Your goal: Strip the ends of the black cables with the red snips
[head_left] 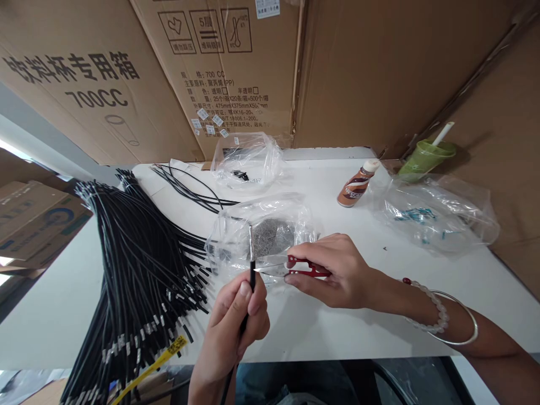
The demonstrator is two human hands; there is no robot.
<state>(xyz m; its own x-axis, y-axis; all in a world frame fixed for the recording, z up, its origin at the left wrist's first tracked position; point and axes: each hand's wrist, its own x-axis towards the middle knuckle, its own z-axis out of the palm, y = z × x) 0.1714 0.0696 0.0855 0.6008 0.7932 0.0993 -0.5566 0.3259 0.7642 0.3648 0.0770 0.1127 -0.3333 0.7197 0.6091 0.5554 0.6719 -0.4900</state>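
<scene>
My left hand is closed around a single black cable, holding it upright with its bare end pointing up. My right hand grips small red-handled snips, whose metal blades point left and touch the cable just above my left thumb. Both hands hover over the white table near its front edge. A large bundle of black cables lies to the left, ends fanned toward my hands. Behind the hands sits a clear plastic bag with a grey clump inside.
A brown drink bottle and a green cup with a straw stand at the back right. Another clear bag with small teal parts lies at right, a third bag at the back. Cardboard boxes wall in the table.
</scene>
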